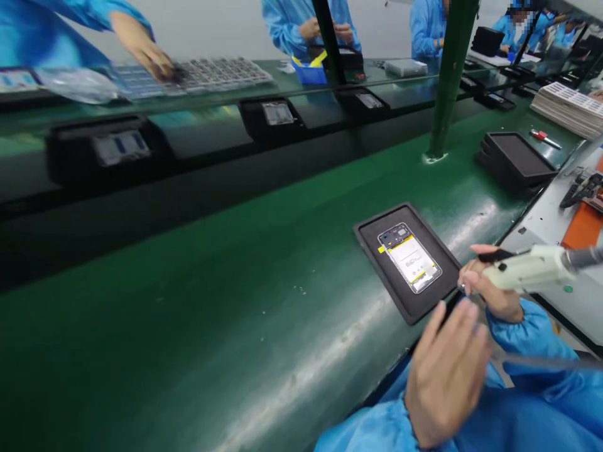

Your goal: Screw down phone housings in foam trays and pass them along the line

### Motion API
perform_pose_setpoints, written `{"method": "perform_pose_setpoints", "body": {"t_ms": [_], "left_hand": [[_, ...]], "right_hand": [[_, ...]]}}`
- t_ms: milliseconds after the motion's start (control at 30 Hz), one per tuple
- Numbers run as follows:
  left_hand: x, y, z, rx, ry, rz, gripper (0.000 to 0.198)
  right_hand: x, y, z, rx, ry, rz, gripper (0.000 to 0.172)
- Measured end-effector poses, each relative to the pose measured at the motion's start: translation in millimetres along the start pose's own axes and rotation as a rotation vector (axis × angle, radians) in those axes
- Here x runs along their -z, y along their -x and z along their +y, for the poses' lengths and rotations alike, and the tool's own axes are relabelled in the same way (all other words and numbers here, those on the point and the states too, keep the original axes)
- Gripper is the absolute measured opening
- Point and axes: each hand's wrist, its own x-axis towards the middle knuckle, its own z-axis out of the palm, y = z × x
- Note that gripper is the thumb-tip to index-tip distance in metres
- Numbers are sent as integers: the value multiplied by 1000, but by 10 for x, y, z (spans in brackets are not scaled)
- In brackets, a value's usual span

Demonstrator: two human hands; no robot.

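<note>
A: What is the biggest thing here?

B: The green belt (pixel 226 295). It runs from near left to far right. Far behind it, other people in blue coats work at their own trays.

A: What sits on the belt?

B: A black tray (pixel 377 229), near the right. A phone (pixel 409 257) lies flat in it, with its back open and a white and yellow part showing. More empty trays (pixel 516 160) are stacked farther right.

A: And the hands?

B: The right hand (pixel 490 285) grips a pale power tool (pixel 530 267), fingers wrapped round it. It is just right of the tray. The left hand (pixel 445 370) is near us, fingers loose and holding nothing, just beside the tray's near edge.

A: What step is this?

B: I think the phone is set down and the tool is off it. Any next move with the tool needs a steady tip, set straight on a small spot.
</note>
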Motion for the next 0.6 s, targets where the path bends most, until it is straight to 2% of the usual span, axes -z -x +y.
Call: {"method": "perform_pose_setpoints", "body": {"t_ms": [133,233,367,600], "left_hand": [[-140,395,-423,153,-246,-228,26],[-240,567,-571,193,-310,-336,37],[-301,620,-573,195,-336,-326,39],[-280,589,-567,156,-372,-314,35]], "right_hand": [[-179,-294,110,-44,-84,31,34],[-317,-404,153,-77,-7,30,35],[-419,-429,177,-105,56,-21,36],[-427,-443,195,-113,59,-46,39]]}}
